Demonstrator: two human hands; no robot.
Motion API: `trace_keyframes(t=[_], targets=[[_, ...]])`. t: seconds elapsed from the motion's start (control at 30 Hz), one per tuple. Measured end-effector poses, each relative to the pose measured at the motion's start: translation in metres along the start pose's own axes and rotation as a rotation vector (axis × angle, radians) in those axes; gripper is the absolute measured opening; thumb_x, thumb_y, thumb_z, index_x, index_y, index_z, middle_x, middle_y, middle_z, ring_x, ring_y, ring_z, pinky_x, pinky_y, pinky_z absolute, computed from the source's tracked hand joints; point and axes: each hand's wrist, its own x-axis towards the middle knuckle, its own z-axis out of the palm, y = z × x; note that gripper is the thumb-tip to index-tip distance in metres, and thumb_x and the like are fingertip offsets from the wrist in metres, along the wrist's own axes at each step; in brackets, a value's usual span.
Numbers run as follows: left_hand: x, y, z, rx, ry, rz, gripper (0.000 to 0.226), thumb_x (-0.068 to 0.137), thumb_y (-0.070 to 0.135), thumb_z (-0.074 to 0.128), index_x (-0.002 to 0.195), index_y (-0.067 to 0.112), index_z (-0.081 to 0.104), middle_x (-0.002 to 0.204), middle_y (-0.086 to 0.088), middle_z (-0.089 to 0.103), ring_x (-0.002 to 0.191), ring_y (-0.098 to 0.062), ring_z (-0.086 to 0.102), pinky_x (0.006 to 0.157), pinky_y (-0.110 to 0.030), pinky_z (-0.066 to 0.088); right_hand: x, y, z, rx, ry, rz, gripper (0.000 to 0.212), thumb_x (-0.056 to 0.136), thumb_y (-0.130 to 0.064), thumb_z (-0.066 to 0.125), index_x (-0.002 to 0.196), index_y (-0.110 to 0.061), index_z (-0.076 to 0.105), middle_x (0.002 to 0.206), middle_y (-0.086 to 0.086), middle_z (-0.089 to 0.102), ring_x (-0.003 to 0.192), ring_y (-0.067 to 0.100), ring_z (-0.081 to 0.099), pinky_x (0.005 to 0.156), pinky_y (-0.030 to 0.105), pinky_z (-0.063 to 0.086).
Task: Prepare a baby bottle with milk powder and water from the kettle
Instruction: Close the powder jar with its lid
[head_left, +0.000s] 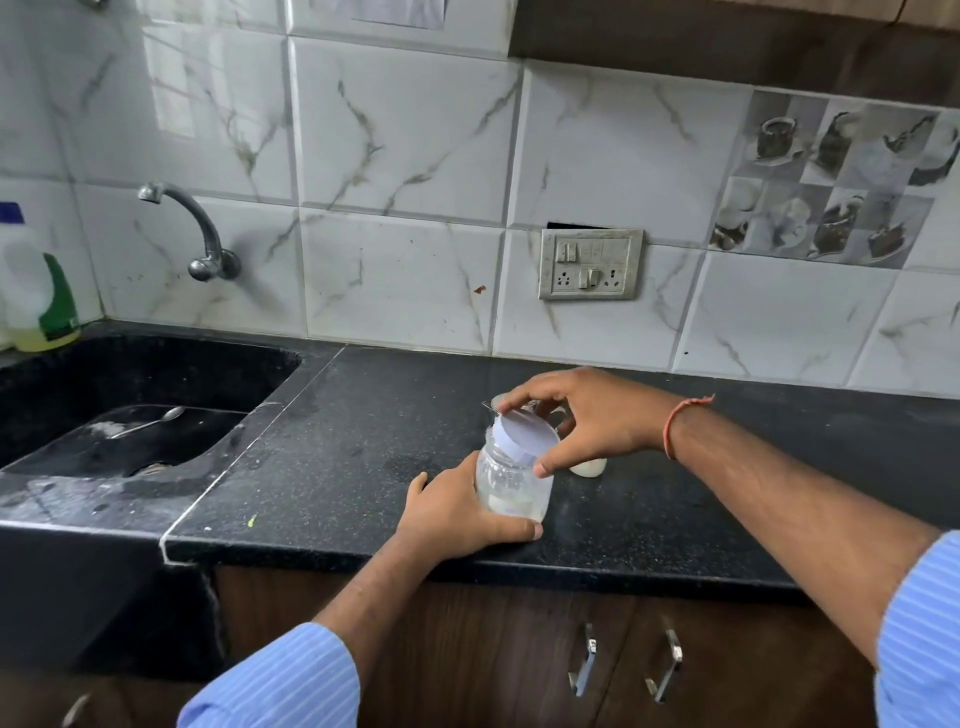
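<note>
A clear plastic jar (511, 480) with a little white powder at its bottom stands near the front edge of the black countertop (337, 441). My left hand (452, 514) grips its lower body from the left. The fingers and thumb of my right hand (587, 415) hold its pale lavender lid (524, 434), which sits tilted on the jar's mouth. Behind my right hand a small clear vessel (589, 467) with white liquid at its base is mostly hidden. No kettle is in view.
A black sink (130, 395) lies to the left with a spoon (148, 421) in it and a tap (200, 234) above. A detergent bottle (39, 291) stands at the far left. A switch socket (589, 265) is on the tiled wall. Cabinet handles (623, 665) are below.
</note>
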Motion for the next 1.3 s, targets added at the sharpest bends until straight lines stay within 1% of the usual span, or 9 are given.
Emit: trace_keyframes(t=[0.17, 0.4, 0.53, 0.67, 0.77, 0.93, 1.03, 1.2, 1.3], targets=[[0.001, -0.002, 0.002, -0.002, 0.007, -0.006, 0.092, 0.055, 0.090, 0.075, 0.134, 0.051, 0.049, 0.122, 0.031, 0.070, 0.127, -0.002, 0.062, 0.129, -0.054, 0.015, 0.019, -0.017, -0.012, -0.230, -0.179, -0.013, 0.072, 0.076, -0.043, 0.092, 0.141, -0.046, 0.062, 0.148, -0.017, 0.057, 0.124, 0.012, 0.058, 0.106, 0.040, 0.050], [0.001, -0.001, 0.002, 0.004, 0.000, -0.013, 0.093, 0.054, 0.090, 0.073, 0.134, 0.050, 0.050, 0.122, 0.030, 0.071, 0.127, -0.003, 0.062, 0.130, -0.055, 0.015, 0.034, -0.027, -0.018, -0.335, -0.277, 0.031, 0.069, 0.077, -0.051, 0.089, 0.141, -0.048, 0.062, 0.146, -0.015, 0.058, 0.114, 0.009, 0.061, 0.095, 0.027, 0.049], [0.000, 0.000, 0.002, 0.025, 0.008, -0.007, 0.092, 0.056, 0.090, 0.072, 0.134, 0.049, 0.049, 0.124, 0.029, 0.070, 0.128, -0.004, 0.063, 0.129, -0.055, 0.017, 0.032, -0.035, -0.015, -0.396, -0.267, 0.068, 0.065, 0.079, -0.062, 0.084, 0.137, -0.038, 0.068, 0.121, -0.018, 0.067, 0.090, -0.005, 0.055, 0.071, 0.010, 0.035], [-0.001, 0.000, 0.002, 0.032, 0.018, -0.005, 0.092, 0.056, 0.089, 0.072, 0.136, 0.049, 0.049, 0.120, 0.028, 0.071, 0.125, -0.004, 0.064, 0.128, -0.054, 0.022, 0.036, -0.033, -0.003, -0.556, -0.158, 0.139, 0.080, 0.073, -0.094, 0.058, 0.094, -0.020, 0.077, 0.077, -0.007, 0.070, 0.070, 0.014, 0.060, 0.058, 0.029, 0.040], [-0.001, 0.000, 0.001, 0.040, 0.024, -0.005, 0.096, 0.058, 0.088, 0.073, 0.141, 0.048, 0.047, 0.125, 0.026, 0.071, 0.128, -0.006, 0.063, 0.130, -0.054, 0.019, 0.033, -0.030, 0.000, -0.642, -0.115, 0.154, 0.102, 0.067, -0.106, 0.039, 0.083, -0.010, 0.069, 0.070, 0.002, 0.066, 0.063, 0.021, 0.055, 0.058, 0.035, 0.041], [0.000, -0.001, 0.003, 0.015, 0.020, -0.012, 0.090, 0.055, 0.088, 0.074, 0.132, 0.050, 0.050, 0.117, 0.032, 0.071, 0.125, -0.001, 0.063, 0.129, -0.054, 0.016, 0.020, -0.035, -0.022, -0.388, -0.267, 0.118, 0.084, 0.082, -0.068, 0.077, 0.154, -0.037, 0.048, 0.148, -0.018, 0.056, 0.123, 0.010, 0.058, 0.092, 0.023, 0.041], [0.001, -0.001, 0.003, 0.012, 0.017, -0.011, 0.088, 0.055, 0.088, 0.075, 0.131, 0.050, 0.050, 0.116, 0.032, 0.071, 0.124, 0.000, 0.063, 0.129, -0.054, 0.017, 0.021, -0.033, -0.020, -0.281, -0.297, 0.070, 0.080, 0.087, -0.052, 0.080, 0.157, -0.045, 0.042, 0.144, -0.022, 0.057, 0.110, -0.002, 0.057, 0.090, 0.016, 0.040], [-0.001, 0.000, 0.002, 0.005, 0.019, -0.014, 0.089, 0.057, 0.086, 0.076, 0.134, 0.051, 0.049, 0.117, 0.030, 0.071, 0.125, -0.001, 0.062, 0.130, -0.052, 0.015, 0.026, -0.036, 0.001, -0.596, -0.136, 0.129, 0.078, 0.086, -0.090, 0.043, 0.151, -0.048, 0.048, 0.142, -0.012, 0.062, 0.129, 0.017, 0.058, 0.088, 0.035, 0.043], [-0.001, 0.002, 0.002, 0.013, 0.024, -0.012, 0.089, 0.056, 0.086, 0.075, 0.134, 0.051, 0.049, 0.117, 0.031, 0.071, 0.126, -0.001, 0.062, 0.130, -0.052, 0.016, 0.026, -0.034, -0.003, -0.510, -0.150, 0.076, 0.075, 0.091, -0.082, 0.049, 0.155, -0.043, 0.046, 0.146, -0.012, 0.057, 0.128, 0.009, 0.056, 0.088, 0.031, 0.038]])
